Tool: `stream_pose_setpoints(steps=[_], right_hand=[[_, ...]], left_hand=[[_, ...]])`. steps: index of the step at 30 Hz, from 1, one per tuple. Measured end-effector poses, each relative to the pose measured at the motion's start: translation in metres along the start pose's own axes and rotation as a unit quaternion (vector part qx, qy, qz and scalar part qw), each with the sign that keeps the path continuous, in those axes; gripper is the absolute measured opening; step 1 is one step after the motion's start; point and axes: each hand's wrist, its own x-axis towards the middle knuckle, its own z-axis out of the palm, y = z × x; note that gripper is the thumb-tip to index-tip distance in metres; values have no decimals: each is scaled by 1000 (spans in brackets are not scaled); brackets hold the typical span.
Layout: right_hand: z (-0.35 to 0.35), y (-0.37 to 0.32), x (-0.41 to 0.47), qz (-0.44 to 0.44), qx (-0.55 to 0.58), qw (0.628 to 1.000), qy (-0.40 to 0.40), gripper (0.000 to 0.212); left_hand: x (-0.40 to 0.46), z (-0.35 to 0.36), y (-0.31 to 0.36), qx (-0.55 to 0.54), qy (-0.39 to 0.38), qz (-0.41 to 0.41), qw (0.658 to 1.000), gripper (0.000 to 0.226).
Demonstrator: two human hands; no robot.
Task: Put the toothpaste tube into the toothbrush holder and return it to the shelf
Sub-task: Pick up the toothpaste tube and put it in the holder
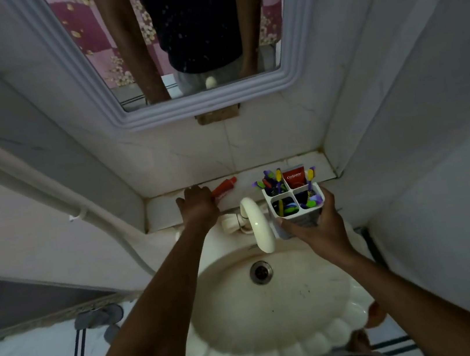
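Left to right. The left hand point(198, 204) lies palm-down on the shelf point(165, 212), its fingers curled over the near end of the red tube point(224, 188); whether they have closed on the tube or only rest on it cannot be told, since the hand hides the contact. The tube lies flat on the shelf against the wall, its far end pointing right and free. Right of it the tap point(257, 223) arches over the basin point(279, 317). Further right, the right hand point(311, 227) grips the holder point(294, 208) round its lower body, fingers wrapped firmly, and carries it upright in the air in front of the shelf edge. The holder has four compartments: brushes point(271, 183) crowd the far-left one, a second Colgate tube point(294, 176) stands in the far-right one, and the two near ones hold coloured items that are hard to make out.

Judged step: securing the tube. Pinch it near the middle so it lifts level, swing it clear of the tap, and turn it upright before lowering. The holder should be kept level and brought toward the tube. The near compartments look least crowded; aim there, and avoid catching the brush heads.
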Motion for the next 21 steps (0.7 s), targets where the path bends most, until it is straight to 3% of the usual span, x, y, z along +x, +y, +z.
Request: stream_pose_setpoints(steps=[3, 6, 10, 12, 15, 21], right_hand=[[1, 0, -1, -4, 5, 1000, -1, 125], [1, -1, -2, -4, 6, 1000, -7, 122], [2, -1, -2, -3, 1, 1000, -6, 113], [0, -1, -3, -5, -2, 1000, -6, 111], [-4, 1, -4, -10, 5, 1000, -9, 113], [-10, 4, -6, -8, 14, 1000, -24, 122]], left_hand=[[-4, -12, -3, -85, 14, 10, 996, 21], [-13, -34, -8, -175, 10, 3, 985, 32], [-44, -84, 4, -386, -57, 20, 921, 29], [-63, -105, 12, -411, -58, 45, 909, 32], [-90, -128, 30, -427, 4, 83, 901, 26], [-120, -144, 77, -337, 72, 158, 925, 14]])
